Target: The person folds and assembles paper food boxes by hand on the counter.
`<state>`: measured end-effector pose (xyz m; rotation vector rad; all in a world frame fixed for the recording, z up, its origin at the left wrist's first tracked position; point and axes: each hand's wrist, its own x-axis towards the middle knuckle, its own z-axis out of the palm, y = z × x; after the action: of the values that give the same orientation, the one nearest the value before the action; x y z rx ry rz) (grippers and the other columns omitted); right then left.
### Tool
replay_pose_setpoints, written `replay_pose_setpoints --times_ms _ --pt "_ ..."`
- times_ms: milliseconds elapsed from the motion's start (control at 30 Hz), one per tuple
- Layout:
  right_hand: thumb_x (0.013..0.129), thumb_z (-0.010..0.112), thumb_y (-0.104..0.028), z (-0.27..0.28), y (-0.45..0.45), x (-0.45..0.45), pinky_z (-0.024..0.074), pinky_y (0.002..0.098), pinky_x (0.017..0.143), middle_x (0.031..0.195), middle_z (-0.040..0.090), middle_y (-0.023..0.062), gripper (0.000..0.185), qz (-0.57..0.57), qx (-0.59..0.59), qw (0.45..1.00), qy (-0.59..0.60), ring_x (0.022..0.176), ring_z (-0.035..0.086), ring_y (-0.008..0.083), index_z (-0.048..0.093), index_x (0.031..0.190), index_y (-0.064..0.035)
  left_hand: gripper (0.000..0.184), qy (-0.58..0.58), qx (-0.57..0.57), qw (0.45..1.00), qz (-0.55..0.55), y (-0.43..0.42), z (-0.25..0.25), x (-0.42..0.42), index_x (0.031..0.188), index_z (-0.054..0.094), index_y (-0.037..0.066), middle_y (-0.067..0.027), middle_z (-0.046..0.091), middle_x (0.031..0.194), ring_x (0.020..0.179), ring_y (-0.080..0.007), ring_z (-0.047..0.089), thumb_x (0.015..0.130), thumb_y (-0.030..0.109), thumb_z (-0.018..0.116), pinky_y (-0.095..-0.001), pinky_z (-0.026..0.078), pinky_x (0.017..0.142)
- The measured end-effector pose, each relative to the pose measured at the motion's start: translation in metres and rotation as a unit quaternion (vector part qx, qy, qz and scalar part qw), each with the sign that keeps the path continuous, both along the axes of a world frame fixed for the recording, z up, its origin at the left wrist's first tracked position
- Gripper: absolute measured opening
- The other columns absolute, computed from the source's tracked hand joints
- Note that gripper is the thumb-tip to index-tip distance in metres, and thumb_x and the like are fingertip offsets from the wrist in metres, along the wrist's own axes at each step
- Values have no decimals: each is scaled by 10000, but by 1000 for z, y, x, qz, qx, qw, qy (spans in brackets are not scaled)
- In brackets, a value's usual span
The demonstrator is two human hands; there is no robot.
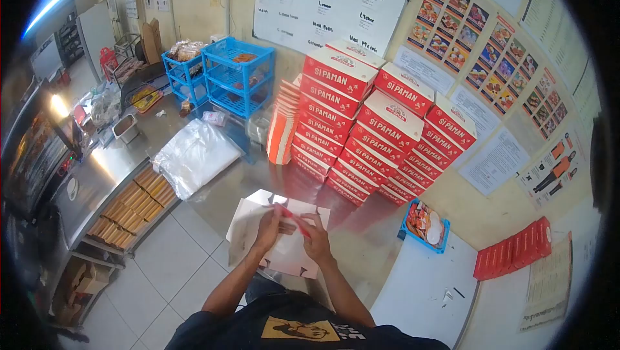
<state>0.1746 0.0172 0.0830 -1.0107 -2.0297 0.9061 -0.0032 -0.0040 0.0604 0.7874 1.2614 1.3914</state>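
Observation:
A partly folded cardboard food box (284,258), pale inside, lies on the steel table in front of me. One of its flaps with a red outer face (298,224) stands up between my hands. My left hand (270,228) is closed on the left part of this flap. At the flap's right end, the fingers of my right hand (315,239) are closed on the red side. Some fingertips are hidden behind the cardboard.
Tall stacks of red and white boxes (387,124) stand at the back, beside nested striped paper containers (282,130). Clear plastic bags (197,156) lie to the left, near blue racks (237,75). At right is a blue basket (426,226).

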Motion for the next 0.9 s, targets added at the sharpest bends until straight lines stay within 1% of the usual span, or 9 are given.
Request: replay_pose_setpoints --times_ms 167,233,267,333,467,633,767,833,900 --pt "935 519 1 -31 -11 11 522 319 810 1205 616 159 414 99 139 983 -70 910 686 266 641 1320 -92 371 13 -119 989 92 7 -33 5 1108 649 10 -92 688 939 813 -170 674 1009 364 597 -347 588 665" --pt "984 542 -69 -45 -18 13 520 312 809 1162 663 151 335 -1 16 993 120 880 682 224 640 1304 -56 334 -91 -86 984 127 13 -49 14 1091 643 17 -82 683 944 818 -171 675 1002 337 614 -352 596 665" --pt "984 542 -69 -49 -22 15 520 312 809 1162 663 151 335 -1 17 993 119 880 682 224 640 1304 -56 297 -191 -54 967 158 14 -57 20 1074 636 23 -72 677 949 823 -172 677 995 310 632 -358 603 665" --pt "1014 566 -142 -56 -28 18 517 309 833 1122 699 153 313 -213 -174 946 172 928 675 196 631 1292 -15 270 -220 -37 965 141 13 -64 30 1067 625 30 -68 670 947 819 -177 679 993 290 635 -364 611 671" --pt "1033 542 -196 -65 -32 20 515 355 941 1196 685 203 337 -123 38 990 62 1078 682 301 621 1280 19 251 -216 -49 970 98 23 -78 43 1094 595 28 -95 666 960 813 -199 684 1001 260 618 -392 630 682" --pt "1036 526 -209 -68 -29 25 511 390 976 1292 627 247 356 -114 10 993 8 1152 649 359 616 1281 33 327 -206 -113 971 37 18 -85 57 1104 595 4 -123 667 967 810 -236 690 988 307 632 -389 628 674" --pt "1045 492 -237 -68 -27 20 491 426 1004 1296 607 282 391 -142 -8 990 -6 1182 617 408 602 1294 44 466 155 66 985 -19 25 -152 75 1038 599 -74 -216 674 970 803 -354 685 940 378 661 -423 592 669" --pt "1053 465 -265 -67 -26 20 478 439 1014 1289 609 287 416 -129 19 991 -39 1181 609 426 597 1306 37 434 -61 -120 990 30 26 -136 77 1032 616 -57 -256 663 943 822 -392 667 913 356 676 -470 554 716" --pt "1060 437 -292 -65 -24 18 466 452 1023 1281 610 293 441 -117 45 990 -70 1181 600 444 592 1319 30 404 294 -41 955 -7 22 -131 70 1013 628 -49 -272 653 918 848 -416 656 884 330 684 -509 528 754"
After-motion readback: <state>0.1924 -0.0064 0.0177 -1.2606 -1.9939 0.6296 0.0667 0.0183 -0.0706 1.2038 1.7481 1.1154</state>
